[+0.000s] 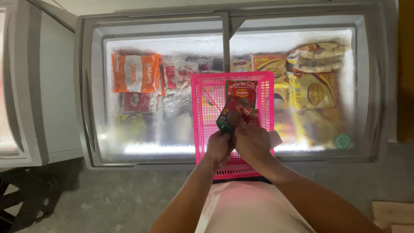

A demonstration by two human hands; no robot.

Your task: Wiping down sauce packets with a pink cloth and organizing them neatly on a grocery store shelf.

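Note:
A pink plastic basket (207,112) rests on the glass lid of a chest freezer (86,86), right in front of me. Above the basket my left hand (218,148) and my right hand (253,141) are held close together. Both grip a small bunch of red and green sauce pouches (237,114) that fan out above my fingers. The topmost pouch (242,91) is red and stands upright over the basket's mesh floor.
Under the frosted sliding glass lie orange-and-white packs (134,73) at the left and yellow bags (317,88) at the right. A second grey freezer (39,86) stands to the left. Cardboard (392,213) lies on the concrete floor at the lower right.

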